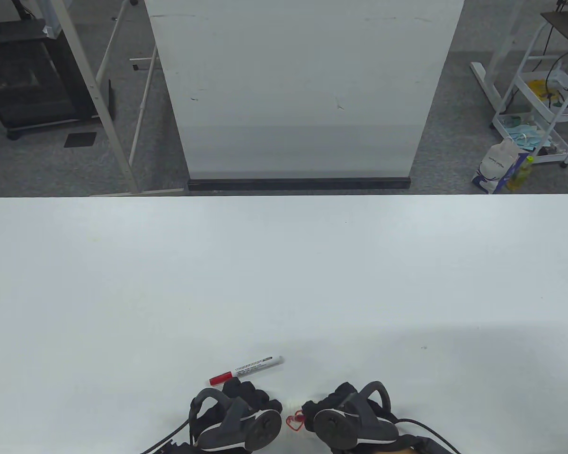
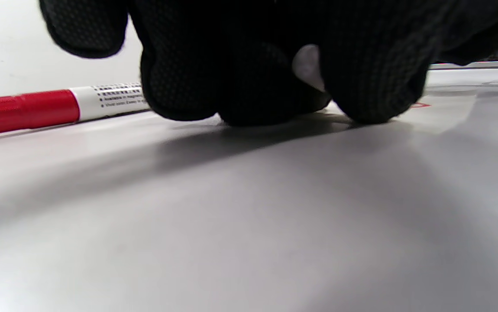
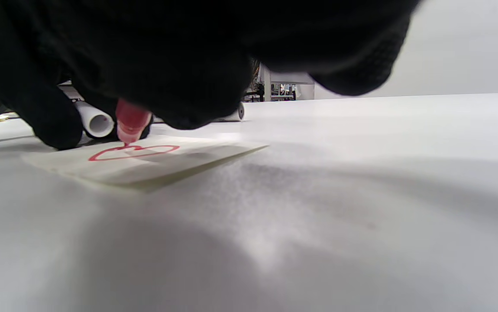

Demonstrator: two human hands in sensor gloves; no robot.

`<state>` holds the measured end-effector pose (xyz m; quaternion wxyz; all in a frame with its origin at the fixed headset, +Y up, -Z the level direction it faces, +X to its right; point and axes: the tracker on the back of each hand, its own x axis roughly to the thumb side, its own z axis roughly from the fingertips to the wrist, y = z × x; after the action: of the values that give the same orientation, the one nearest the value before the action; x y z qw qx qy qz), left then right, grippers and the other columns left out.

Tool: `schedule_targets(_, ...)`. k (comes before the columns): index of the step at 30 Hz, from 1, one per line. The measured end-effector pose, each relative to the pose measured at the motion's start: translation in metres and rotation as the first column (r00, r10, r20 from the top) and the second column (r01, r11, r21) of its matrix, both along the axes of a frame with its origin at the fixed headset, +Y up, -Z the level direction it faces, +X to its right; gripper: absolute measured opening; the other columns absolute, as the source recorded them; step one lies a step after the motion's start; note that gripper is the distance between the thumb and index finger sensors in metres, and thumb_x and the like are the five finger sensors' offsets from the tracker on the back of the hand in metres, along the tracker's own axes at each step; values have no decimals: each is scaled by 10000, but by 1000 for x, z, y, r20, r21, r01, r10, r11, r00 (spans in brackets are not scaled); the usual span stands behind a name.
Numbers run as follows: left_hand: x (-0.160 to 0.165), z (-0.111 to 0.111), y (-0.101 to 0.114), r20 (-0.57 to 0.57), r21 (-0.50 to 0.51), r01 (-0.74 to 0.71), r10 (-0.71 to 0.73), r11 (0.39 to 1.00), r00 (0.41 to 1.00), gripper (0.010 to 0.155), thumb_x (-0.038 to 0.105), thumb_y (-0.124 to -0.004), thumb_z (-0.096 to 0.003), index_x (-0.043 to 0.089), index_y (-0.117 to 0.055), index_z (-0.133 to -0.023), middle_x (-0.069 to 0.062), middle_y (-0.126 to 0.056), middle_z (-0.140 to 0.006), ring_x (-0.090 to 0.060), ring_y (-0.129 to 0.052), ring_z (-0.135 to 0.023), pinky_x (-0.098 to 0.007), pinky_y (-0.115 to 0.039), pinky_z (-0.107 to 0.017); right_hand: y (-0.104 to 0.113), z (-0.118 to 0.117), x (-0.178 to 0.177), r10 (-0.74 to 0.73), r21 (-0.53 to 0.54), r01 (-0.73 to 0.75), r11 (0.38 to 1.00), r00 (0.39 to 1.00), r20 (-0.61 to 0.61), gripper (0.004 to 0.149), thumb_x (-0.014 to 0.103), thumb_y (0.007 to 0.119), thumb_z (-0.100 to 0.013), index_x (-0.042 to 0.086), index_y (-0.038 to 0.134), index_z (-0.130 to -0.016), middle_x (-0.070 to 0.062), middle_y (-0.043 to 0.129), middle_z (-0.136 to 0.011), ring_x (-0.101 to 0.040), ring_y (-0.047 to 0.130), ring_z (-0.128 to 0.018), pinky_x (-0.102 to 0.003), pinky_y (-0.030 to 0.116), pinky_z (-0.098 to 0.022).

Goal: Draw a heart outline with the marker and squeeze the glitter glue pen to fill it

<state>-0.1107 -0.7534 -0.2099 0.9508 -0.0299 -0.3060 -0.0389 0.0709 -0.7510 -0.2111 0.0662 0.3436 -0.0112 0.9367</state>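
Note:
A red heart outline (image 1: 294, 422) is drawn on a small pale paper (image 3: 166, 162) at the table's near edge, between both gloved hands. My right hand (image 1: 312, 409) grips a glitter glue pen whose pink nozzle (image 3: 129, 125) touches the top of the heart (image 3: 133, 151). My left hand (image 1: 267, 405) rests with curled fingers (image 2: 266, 86) on the table just left of the paper; a short white tube (image 3: 95, 121) shows between them (image 2: 308, 66). The marker (image 1: 247, 369), white with a red cap (image 2: 24, 111), lies loose on the table beyond the left hand.
The white table (image 1: 284, 283) stretches far beyond the hands. Behind its far edge stand a white board (image 1: 303, 94) on the floor, a black rack (image 1: 28, 80) at the left and a white trolley (image 1: 544, 104) at the right.

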Motion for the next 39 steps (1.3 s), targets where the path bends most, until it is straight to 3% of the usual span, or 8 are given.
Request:
schedule_targets(7,0,0,0,-1,-2,-2,2,1000,1000,463,481,-877,-434,280,-878,-851,3,-977,-760,-293,-940,-698,-636,-656,-659,1,-1,2,-4,-64,1,998,999,-42,424,418,836,-354,167,980,-665,31,1014,-185,-139,942,-23,-398,880,-435)
schedule_targets(12,0,0,0,-2,-1,-2,2,1000,1000,463,482,-877,-434,280,-878,-851,5,-977,-759,-292,-941,-698,-635,-657,-659,0,-1,1,4,-13,-4,1000,1000,-8,424,418,829,-363,176,970,-680,34,1015,-197,-135,946,-30,-398,879,-437)
schedule_targets(17,0,-1,-1,-3,-3,-4,4,1000,1000,464,482,-878,-433,280,-878,-850,3,-978,-759,-293,-941,-697,-636,-657,-658,1,-2,2,-1,-87,-3,996,999,-45,424,415,834,-357,168,977,-670,28,1011,-187,-142,940,-26,-401,875,-439)
schedule_targets(22,0,-1,-1,-3,-2,-3,3,1000,1000,465,484,-876,-432,280,-879,-850,4,-979,-757,-293,-941,-697,-635,-657,-659,0,-1,2,11,-13,-11,1000,1000,-19,423,418,830,-360,176,972,-678,31,1012,-194,-138,942,-30,-398,875,-440)
schedule_targets(27,0,-1,-1,-4,-4,-4,4,1000,1000,464,481,-879,-433,279,-879,-850,4,-978,-758,-294,-940,-697,-636,-656,-658,0,-1,3,-10,-88,6,996,999,-49,424,415,833,-359,168,975,-673,27,1005,-186,-145,935,-26,-402,872,-440)
schedule_targets(32,0,-1,-1,-4,-4,-4,4,1000,1000,465,482,-878,-432,280,-878,-851,5,-978,-758,-292,-941,-696,-635,-657,-658,-2,-1,1,-3,-38,2,999,1000,-29,424,421,828,-364,179,968,-684,32,1007,-195,-141,940,-33,-400,872,-443)
schedule_targets(39,0,-1,-1,-5,-7,-7,7,1000,1000,464,482,-879,-431,282,-879,-849,4,-978,-758,-294,-941,-697,-636,-657,-658,0,-2,2,4,-70,-8,998,999,-46,423,416,832,-361,171,974,-674,27,1004,-187,-149,934,-28,-405,867,-442)
